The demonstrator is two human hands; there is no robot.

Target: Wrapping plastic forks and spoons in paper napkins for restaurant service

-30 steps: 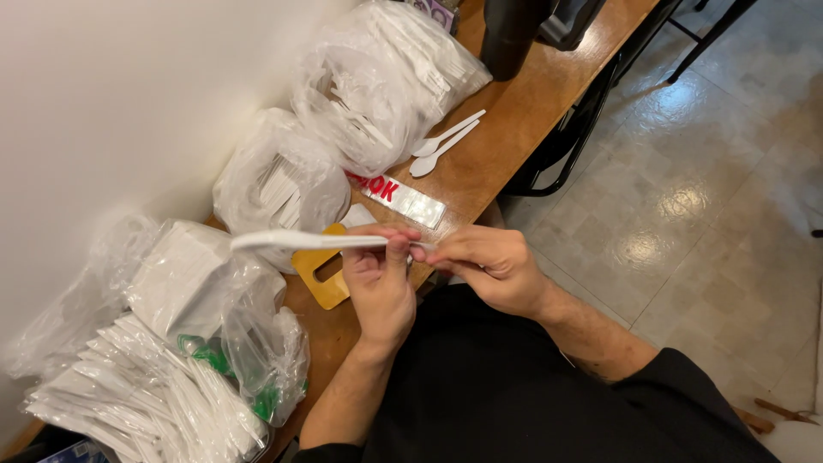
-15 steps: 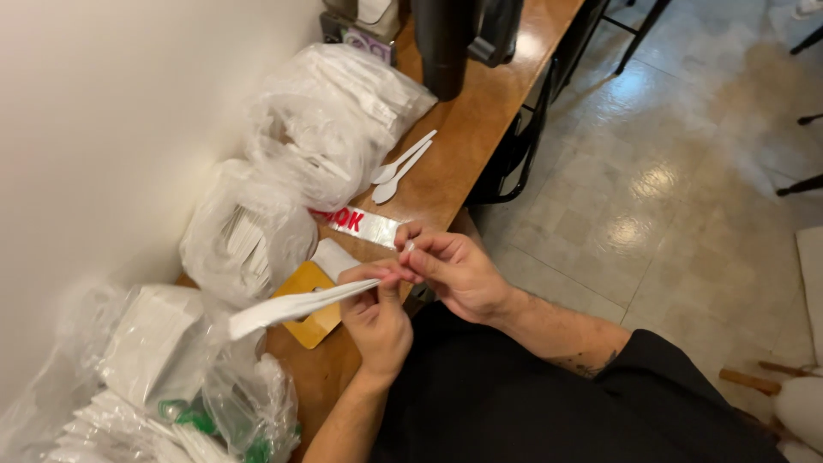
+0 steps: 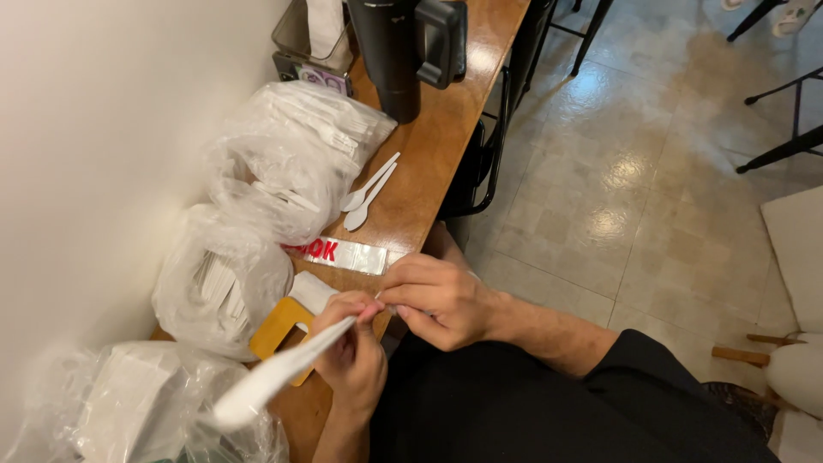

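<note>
Both hands were wrapping a white packet (image 3: 283, 370) near the counter (image 3: 429, 171) edge: left hand (image 3: 351, 360) gripped it, right hand (image 3: 437, 300) pinched its end. Sealing probably needed a steady pinch.

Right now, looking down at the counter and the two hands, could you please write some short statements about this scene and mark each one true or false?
1. Both hands, left hand and right hand, hold one long white wrapped utensil packet. True.
2. Two loose white plastic spoons lie on the wooden counter. True.
3. The spoons lie inside a plastic bag. False: they lie bare on the counter, beside the clear plastic bags.
4. The tall black tumbler lies tipped over. False: it stands upright.
5. A yellow tape dispenser lies near the left hand. True.
6. The floor is carpeted. False: it has shiny tiles.
</note>
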